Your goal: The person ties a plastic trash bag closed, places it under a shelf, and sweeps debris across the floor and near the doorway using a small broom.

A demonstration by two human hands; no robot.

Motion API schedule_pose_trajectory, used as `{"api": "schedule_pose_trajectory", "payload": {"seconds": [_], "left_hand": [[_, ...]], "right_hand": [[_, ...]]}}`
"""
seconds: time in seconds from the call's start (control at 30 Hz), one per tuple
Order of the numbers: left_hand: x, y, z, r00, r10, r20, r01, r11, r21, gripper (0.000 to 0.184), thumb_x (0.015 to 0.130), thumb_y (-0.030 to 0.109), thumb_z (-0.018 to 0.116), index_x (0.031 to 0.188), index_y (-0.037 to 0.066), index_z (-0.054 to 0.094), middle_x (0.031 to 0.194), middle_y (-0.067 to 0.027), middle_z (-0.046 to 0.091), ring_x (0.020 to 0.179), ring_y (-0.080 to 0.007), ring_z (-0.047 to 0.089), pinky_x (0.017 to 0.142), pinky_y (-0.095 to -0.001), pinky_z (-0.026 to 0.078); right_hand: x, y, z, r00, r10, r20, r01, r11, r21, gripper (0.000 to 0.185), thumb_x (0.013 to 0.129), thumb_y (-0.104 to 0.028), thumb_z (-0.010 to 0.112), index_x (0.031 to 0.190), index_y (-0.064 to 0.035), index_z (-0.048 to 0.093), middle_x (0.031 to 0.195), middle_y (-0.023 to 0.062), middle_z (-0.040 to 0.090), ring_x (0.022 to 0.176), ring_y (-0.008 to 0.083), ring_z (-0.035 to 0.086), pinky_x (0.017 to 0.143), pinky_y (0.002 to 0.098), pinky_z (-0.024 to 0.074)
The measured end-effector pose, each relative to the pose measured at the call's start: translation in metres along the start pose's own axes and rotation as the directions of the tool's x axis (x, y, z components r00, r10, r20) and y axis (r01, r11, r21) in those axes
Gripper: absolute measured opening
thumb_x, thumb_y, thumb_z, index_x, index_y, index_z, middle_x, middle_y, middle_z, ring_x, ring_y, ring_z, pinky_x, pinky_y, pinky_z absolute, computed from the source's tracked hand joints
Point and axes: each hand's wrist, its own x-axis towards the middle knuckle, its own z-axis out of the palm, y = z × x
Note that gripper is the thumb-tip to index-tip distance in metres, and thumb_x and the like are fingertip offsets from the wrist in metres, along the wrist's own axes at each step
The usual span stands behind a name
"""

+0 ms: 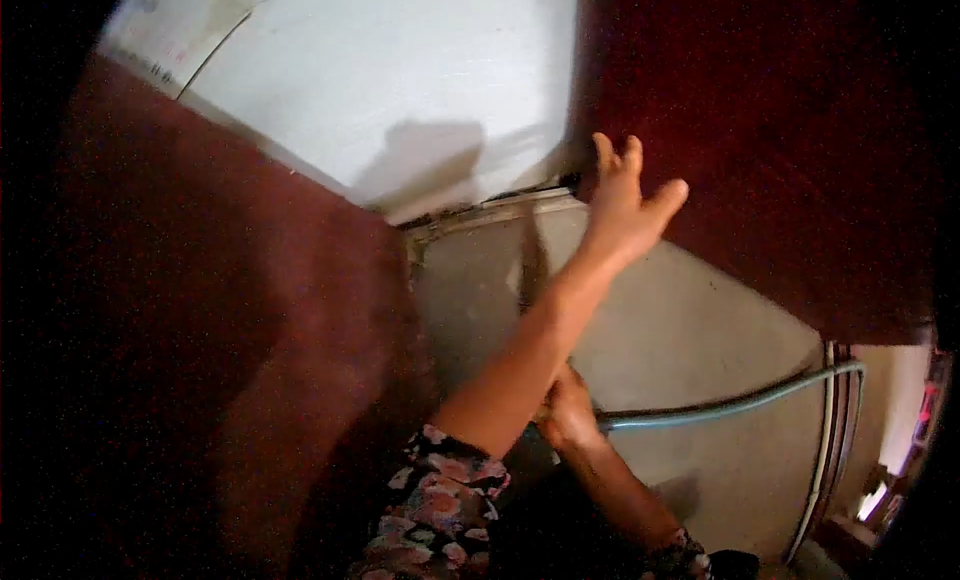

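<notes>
My left hand (630, 205) reaches up past the floor's far edge, its fingers apart and nothing in it, close to the dark red surface (760, 160) on the right. Lower down, my right hand (568, 410) is closed on a blue-green hose (725, 412), partly hidden behind my left forearm. From that hand the hose runs right across the grey floor (690, 320). The hose's other end by my hand is hidden.
A white panel (400, 70) with shadows on it stands at the top. Another dark red surface (330, 280) fills the left side. At the right, the hose bends down over a door sill (832, 430), with brighter things beyond.
</notes>
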Motion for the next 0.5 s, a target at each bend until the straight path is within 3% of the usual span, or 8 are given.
{"api": "schedule_pose_trajectory", "payload": {"seconds": [0.03, 0.07, 0.17, 0.2, 0.27, 0.37, 0.43, 0.5], "left_hand": [[0.001, 0.005, -0.009, 0.999, -0.032, 0.029, 0.031, 0.999, 0.043, 0.082, 0.081, 0.041, 0.062, 0.136, -0.007, 0.026, 0.144, -0.0324, 0.006, 0.137, -0.0388, 0.007, 0.110, -0.0401, 0.014], [0.004, 0.008, -0.013, 0.995, -0.101, 0.025, 0.102, 0.994, -0.028, 0.080, 0.081, 0.045, 0.062, 0.137, -0.001, 0.029, 0.146, -0.0255, 0.013, 0.138, -0.0299, 0.010, 0.110, -0.0392, 0.013], [0.010, 0.017, -0.034, 0.983, -0.146, 0.109, 0.171, 0.947, -0.271, 0.073, 0.084, 0.043, 0.059, 0.135, -0.002, 0.033, 0.135, -0.0164, 0.042, 0.127, -0.0253, 0.035, 0.105, -0.0388, 0.027], [0.008, 0.037, -0.044, 0.951, -0.253, 0.177, 0.297, 0.906, -0.301, 0.070, 0.085, 0.043, 0.057, 0.134, -0.002, 0.035, 0.136, -0.0180, 0.040, 0.128, -0.0278, 0.035, 0.105, -0.0397, 0.027], [0.015, 0.028, -0.052, 0.951, -0.216, 0.221, 0.292, 0.864, -0.410, 0.069, 0.087, 0.046, 0.052, 0.133, -0.002, 0.034, 0.140, -0.0233, 0.030, 0.129, -0.0345, 0.032, 0.106, -0.0426, 0.027], [0.022, 0.037, -0.050, 0.917, -0.265, 0.298, 0.381, 0.804, -0.456, 0.075, 0.088, 0.053, 0.044, 0.133, -0.006, 0.032, 0.140, -0.0293, 0.023, 0.131, -0.0371, 0.027, 0.107, -0.0450, 0.025], [0.022, 0.038, -0.056, 0.889, -0.279, 0.363, 0.436, 0.759, -0.484, 0.077, 0.088, 0.055, 0.043, 0.133, -0.007, 0.030, 0.140, -0.0305, 0.022, 0.131, -0.0380, 0.025, 0.107, -0.0458, 0.024], [0.020, 0.040, -0.055, 0.863, -0.282, 0.419, 0.482, 0.709, -0.514, 0.079, 0.088, 0.056, 0.042, 0.134, -0.007, 0.028, 0.140, -0.0317, 0.020, 0.132, -0.0389, 0.024, 0.107, -0.0465, 0.024]], "right_hand": [[0.012, 0.001, 0.019, 0.995, -0.016, -0.093, 0.020, 0.999, 0.044, 0.028, 0.092, -0.028, 0.044, 0.101, -0.0039, 0.055, 0.078, 0.0072, 0.059, 0.064, 0.0182, 0.055, 0.059, 0.0343, 0.0478], [0.020, -0.012, 0.030, 0.993, -0.026, -0.111, 0.034, 0.997, 0.068, 0.028, 0.092, -0.028, 0.044, 0.101, -0.0039, 0.055, 0.078, 0.0072, 0.059, 0.064, 0.0182, 0.055, 0.059, 0.0343, 0.0478], [0.064, -0.024, 0.008, 0.991, -0.070, 0.114, 0.040, 0.968, 0.248, 0.028, 0.095, -0.028, 0.041, 0.096, -0.0011, 0.051, 0.076, 0.0095, 0.058, 0.065, 0.0193, 0.057, 0.058, 0.0329, 0.0495], [0.053, -0.023, -0.002, 0.984, -0.145, 0.107, 0.110, 0.953, 0.281, 0.027, 0.095, -0.027, 0.040, 0.097, -0.0014, 0.050, 0.077, 0.0098, 0.058, 0.064, 0.0198, 0.058, 0.055, 0.0327, 0.0496], [0.021, -0.012, -0.022, 0.973, -0.218, 0.075, 0.181, 0.924, 0.338, 0.027, 0.096, -0.027, 0.040, 0.098, -0.0017, 0.048, 0.077, 0.0101, 0.058, 0.062, 0.0203, 0.058, 0.053, 0.0325, 0.0496], [-0.017, 0.014, -0.050, 0.957, -0.193, 0.218, 0.157, 0.973, 0.171, 0.028, 0.095, -0.029, 0.041, 0.102, -0.0026, 0.046, 0.081, 0.0098, 0.056, 0.060, 0.0194, 0.055, 0.051, 0.0332, 0.0468], [-0.010, 0.039, -0.051, 0.890, 0.055, 0.453, -0.001, 0.993, -0.117, 0.030, 0.095, -0.028, 0.041, 0.110, -0.0029, 0.043, 0.085, 0.0111, 0.056, 0.062, 0.0203, 0.056, 0.052, 0.0340, 0.0485], [0.050, 0.073, -0.042, 0.858, 0.199, 0.474, -0.040, 0.945, -0.324, 0.030, 0.094, -0.028, 0.044, 0.111, -0.0030, 0.045, 0.070, 0.0097, 0.056, 0.053, 0.0187, 0.053, 0.046, 0.0331, 0.0456]]}}
